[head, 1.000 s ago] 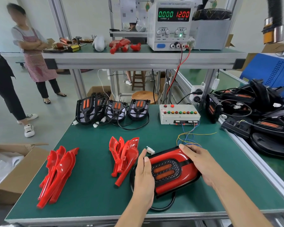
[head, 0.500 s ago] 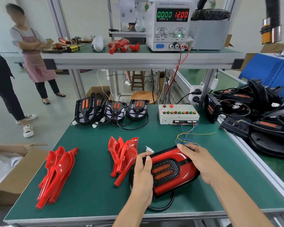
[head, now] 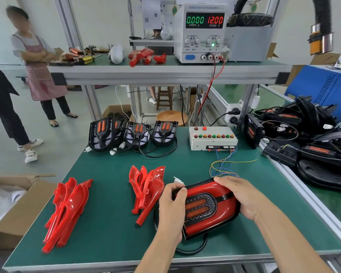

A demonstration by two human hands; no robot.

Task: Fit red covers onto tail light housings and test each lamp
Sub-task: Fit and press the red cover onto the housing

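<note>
Hidden: my left hand (head: 170, 209) covers the near-left edge of the tail light (head: 207, 207); its cable loop (head: 193, 249) partly underneath.
Grasp: left fingers curled on the lamp's left end, right hand (head: 240, 196) wrapped over its far-right rim, on the green mat (head: 110, 229).
Count: two piles of red covers (head: 67, 209) (head: 146, 190); I make out three uncovered housings (head: 134, 133) at back, possibly more behind; one switch box (head: 213, 137).

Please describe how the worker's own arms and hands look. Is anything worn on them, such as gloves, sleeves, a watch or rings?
Both forearms are bare as far as the bottom edge of the picture, so no sleeve is visible. The left hand and the right hand wear no gloves. No watch, bracelet or ring can be seen on either wrist or on the visible fingers. The fingernails look short and unpainted.
</note>
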